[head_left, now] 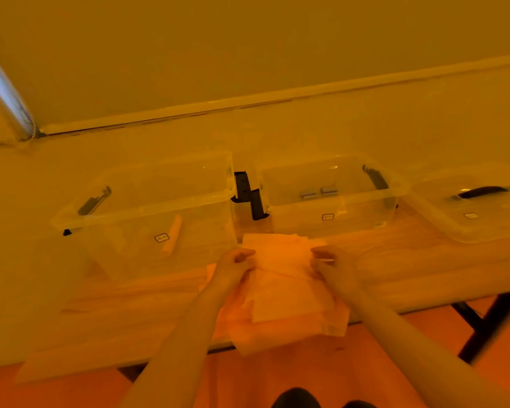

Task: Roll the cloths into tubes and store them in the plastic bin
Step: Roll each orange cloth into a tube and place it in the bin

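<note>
Both hands, left hand (233, 265) and right hand (331, 262), pinch the top cloth (283, 257) between curled fingers, holding its far edge taut, likely to start rolling.

A heavy orange-yellow cast covers the whole picture, dim and flat, with only faint shadows. The whole picture is soft (the hands (233, 265) and bin labels smear most), and small glints sit on the clear bins (147, 198). Straight lines bend toward the edges, and a pale bluish streak (3, 89) glares at the upper left.
</note>
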